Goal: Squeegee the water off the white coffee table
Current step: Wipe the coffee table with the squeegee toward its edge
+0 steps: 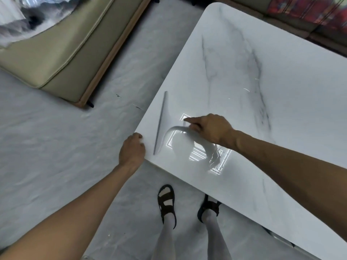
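Squeegee (165,126) in white sits on the white coffee table (234,76) near the corner closest to the person, its long blade edge running roughly parallel to the table's left edge and just inside it, its curved handle arching back toward the right hand (210,129); the stroke looks nearly finished, since the blade lies close to that edge; to do it well, the blade ought to stay flat along its whole length with even downward pressure, and be carried right past the edge so the water is swept off rather than left as a line; the puddle (216,158) glinting under the right forearm, behind the blade, probably calls for a further overlapping pass; water spilling onto the grey floor (56,147) near the sandalled feet (167,201) could make it slippery; the right hand is closed around the handle, with the forefinger stretched forward along it; the left hand (132,149) rests at the table's corner, fingers curled over the edge, seemingly steadying the table or the body, and it holds nothing that can be seen.
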A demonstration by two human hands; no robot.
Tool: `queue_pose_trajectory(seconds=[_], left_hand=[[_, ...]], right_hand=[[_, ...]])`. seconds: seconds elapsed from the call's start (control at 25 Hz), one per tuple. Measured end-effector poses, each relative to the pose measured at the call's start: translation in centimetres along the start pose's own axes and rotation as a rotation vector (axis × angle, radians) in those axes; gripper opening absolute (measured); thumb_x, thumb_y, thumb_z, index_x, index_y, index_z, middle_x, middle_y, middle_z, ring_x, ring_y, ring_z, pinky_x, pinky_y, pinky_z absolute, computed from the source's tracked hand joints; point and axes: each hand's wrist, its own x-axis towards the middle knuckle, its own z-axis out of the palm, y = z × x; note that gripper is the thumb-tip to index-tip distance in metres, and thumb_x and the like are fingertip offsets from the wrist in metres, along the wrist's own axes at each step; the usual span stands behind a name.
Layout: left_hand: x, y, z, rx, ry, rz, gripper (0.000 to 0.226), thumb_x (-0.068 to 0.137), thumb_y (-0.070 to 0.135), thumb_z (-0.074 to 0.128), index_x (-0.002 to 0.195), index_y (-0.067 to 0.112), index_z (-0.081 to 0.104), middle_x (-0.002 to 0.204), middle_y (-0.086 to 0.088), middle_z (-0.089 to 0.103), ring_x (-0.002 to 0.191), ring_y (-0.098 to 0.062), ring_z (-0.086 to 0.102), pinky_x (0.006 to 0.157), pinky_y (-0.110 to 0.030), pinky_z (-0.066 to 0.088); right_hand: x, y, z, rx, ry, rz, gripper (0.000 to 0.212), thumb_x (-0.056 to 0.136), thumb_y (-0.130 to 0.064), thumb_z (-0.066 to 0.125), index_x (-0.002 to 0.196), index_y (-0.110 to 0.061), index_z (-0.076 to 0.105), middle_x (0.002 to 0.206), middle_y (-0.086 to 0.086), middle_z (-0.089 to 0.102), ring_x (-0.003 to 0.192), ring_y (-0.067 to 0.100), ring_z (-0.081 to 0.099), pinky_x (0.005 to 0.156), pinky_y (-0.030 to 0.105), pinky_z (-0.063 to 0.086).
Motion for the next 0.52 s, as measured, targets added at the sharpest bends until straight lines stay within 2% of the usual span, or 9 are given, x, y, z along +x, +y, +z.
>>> queue_pose_trajectory(seconds=[0.08, 0.16, 0.28, 0.4, 0.52], left_hand=[[-0.6, 1.4, 1.3, 0.001, -0.123, 0.061, 0.043, 0.094, 0.010, 0.047, 0.137, 0.011, 0.043, 0.142, -0.006, 0.046, 0.127, -0.024, 0.047, 0.103, -0.037, 0.042], [-1.2, 3.1, 2.4, -0.014, -0.204, 0.098, 0.049, 0.094, 0.011, 0.049, 0.141, 0.011, 0.038, 0.143, -0.004, 0.043, 0.127, -0.022, 0.047, 0.104, -0.036, 0.042], [-1.9, 4.9, 3.2, -0.043, -0.299, 0.082, 0.050, 0.093, 0.014, 0.051, 0.142, 0.015, 0.037, 0.136, -0.006, 0.051, 0.116, -0.025, 0.055, 0.095, -0.036, 0.048], [-2.4, 5.2, 3.1, -0.046, -0.341, 0.087, 0.047, 0.093, 0.015, 0.052, 0.139, 0.018, 0.040, 0.122, -0.009, 0.059, 0.096, -0.023, 0.058, 0.077, -0.029, 0.048], [-2.7, 4.1, 2.0, -0.071, -0.279, 0.091, 0.044, 0.094, 0.010, 0.050, 0.136, 0.016, 0.043, 0.125, -0.010, 0.059, 0.102, -0.025, 0.059, 0.079, -0.029, 0.047]], right_hand=[[-3.9, 4.3, -0.7, 0.072, 0.033, 0.160, 0.036, 0.098, -0.046, 0.032, 0.130, -0.056, 0.045, 0.104, -0.006, 0.071, 0.095, 0.026, 0.063, 0.074, 0.032, 0.043], [-8.3, 8.1, -1.3, 0.112, 0.056, 0.298, 0.035, 0.098, -0.047, 0.033, 0.130, -0.056, 0.045, 0.101, -0.009, 0.071, 0.095, 0.024, 0.063, 0.073, 0.032, 0.044], [-13.4, 12.0, -1.7, 0.071, 0.083, 0.430, 0.038, 0.098, -0.051, 0.033, 0.133, -0.050, 0.047, 0.111, -0.004, 0.070, 0.095, 0.028, 0.062, 0.069, 0.032, 0.041], [-16.3, 12.9, -2.1, 0.050, 0.085, 0.532, 0.038, 0.096, -0.056, 0.032, 0.128, -0.052, 0.050, 0.102, 0.000, 0.071, 0.086, 0.029, 0.061, 0.066, 0.033, 0.041], [-16.9, 10.0, -2.2, 0.071, 0.144, 0.558, 0.035, 0.093, -0.057, 0.034, 0.123, -0.055, 0.051, 0.102, -0.003, 0.072, 0.087, 0.029, 0.063, 0.066, 0.034, 0.044]])
